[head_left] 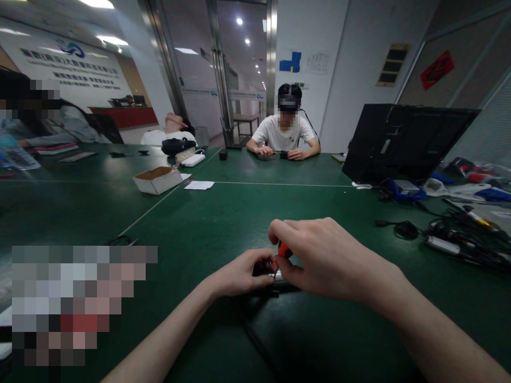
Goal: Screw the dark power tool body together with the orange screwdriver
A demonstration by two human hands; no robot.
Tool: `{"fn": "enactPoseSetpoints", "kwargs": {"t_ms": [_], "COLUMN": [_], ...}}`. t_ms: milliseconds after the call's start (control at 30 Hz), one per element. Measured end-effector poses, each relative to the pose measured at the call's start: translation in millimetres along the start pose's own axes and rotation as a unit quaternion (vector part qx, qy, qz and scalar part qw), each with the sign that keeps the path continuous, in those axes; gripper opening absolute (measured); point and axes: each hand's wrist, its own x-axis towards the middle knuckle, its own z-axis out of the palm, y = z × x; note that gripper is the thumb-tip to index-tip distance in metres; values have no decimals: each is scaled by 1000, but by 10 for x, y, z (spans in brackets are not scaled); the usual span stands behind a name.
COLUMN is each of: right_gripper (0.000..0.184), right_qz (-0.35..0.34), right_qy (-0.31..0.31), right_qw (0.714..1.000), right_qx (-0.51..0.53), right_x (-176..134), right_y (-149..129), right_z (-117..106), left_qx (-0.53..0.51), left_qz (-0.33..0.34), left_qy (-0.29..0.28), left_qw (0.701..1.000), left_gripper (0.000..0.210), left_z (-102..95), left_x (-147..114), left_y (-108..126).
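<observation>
My right hand [319, 255] is closed round the orange-and-black handle of a small screwdriver [283, 249]. The screwdriver stands nearly upright, its lower end at a silver-and-black device [280, 277] lying on the green table [191, 223]. Curled at the device's left end, my left hand [245, 272] grips it, with thumb and fingers close to the screwdriver's tip. Both hands hide much of the device, so its exact kind does not show. A dark cable [255, 335] runs from near it towards me.
An open white box [157, 181] and paper [199, 185] lie ahead left. A large black monitor-like panel [399, 143] stands right, beside tangled cables [463, 239] and a blue tray [405, 189]. Across the table a person [285, 133] works with small things; other people sit left.
</observation>
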Motion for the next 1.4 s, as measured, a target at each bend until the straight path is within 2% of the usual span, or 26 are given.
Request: {"fn": "enactPoseSetpoints", "kwargs": {"t_ms": [133, 333, 500, 700, 867, 1033, 1167, 1333, 1400], "right_gripper": [13, 23, 12, 16, 13, 7, 14, 7, 12], "right_qz": [-4, 16, 6, -20, -25, -52, -55, -62, -57], "right_qy": [-1, 18, 9, -14, 2, -7, -17, 5, 12], "right_qw": [1000, 999, 999, 1000, 1000, 999, 998, 998, 998], "right_qx": [3, -48, -37, 16, -16, -6, 12, -10, -25], "right_x": [-1, 18, 16, 6, 5, -1, -9, 9, 18], "right_y": [-2, 26, 10, -1, 1, -5, -14, -1, 9], "right_z": [-3, 28, 14, -18, 1, 9, 2, 14, 23], "left_qx": [-18, -9, -15, 0, -16, -10, -4, 7, 8], "left_qz": [-10, -8, 2, 1, -9, -13, 4, -16, -18], "left_qy": [-11, 18, 14, 8, 9, 23, 31, 30, 29], "left_qw": [1000, 1000, 1000, 1000, 1000, 1000, 1000, 999, 999], "left_gripper": [24, 24, 20, 20, 22, 20, 20, 18, 19], "left_z": [-11, -11, -3, -5, 4, 13, 18, 14, 13], "left_x": [3, -17, -14, -4, -16, -15, -14, -19, -20], "left_y": [-34, 5, 16, -35, -41, -16, -4, 11, 11]}}
